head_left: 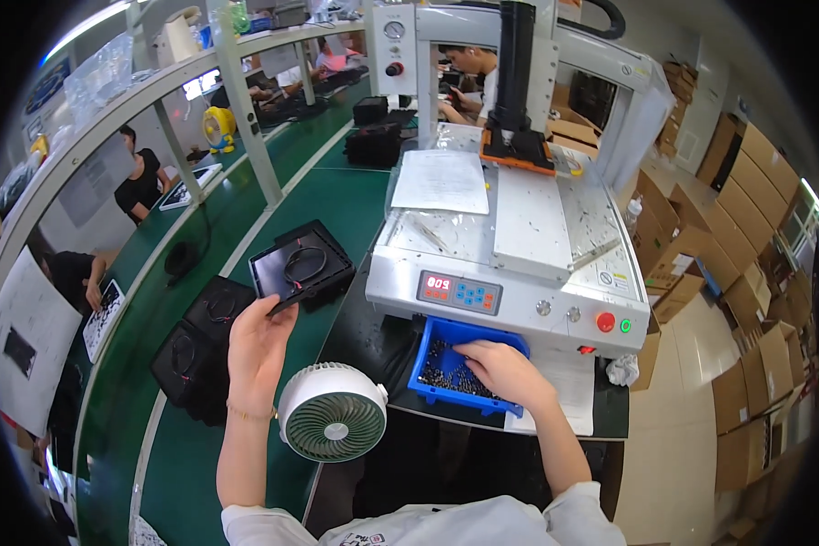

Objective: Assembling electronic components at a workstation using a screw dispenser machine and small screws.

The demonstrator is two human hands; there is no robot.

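My left hand (262, 350) grips the near corner of a black rectangular housing (271, 269), thumb and fingers closed on its edge. A coiled black cable (305, 264) lies on the housing. My right hand (503, 371) reaches into a blue plastic bin (444, 331) with its fingers drawn together. Many small dark screws (439, 371) cover the bin's floor. Whether a screw is between my right fingertips is too small to tell. Further black housings (218, 305) with cables lie on the green bench left of my left hand.
A white round fan (332, 414) stands between my forearms. Beyond the bin is a benchtop machine (528, 305) with a control panel and a dark vertical tool (516, 91). Paper sheets (441, 180) rest on it. Cardboard boxes (755, 373) are stacked at right; other people sit beyond the bench.
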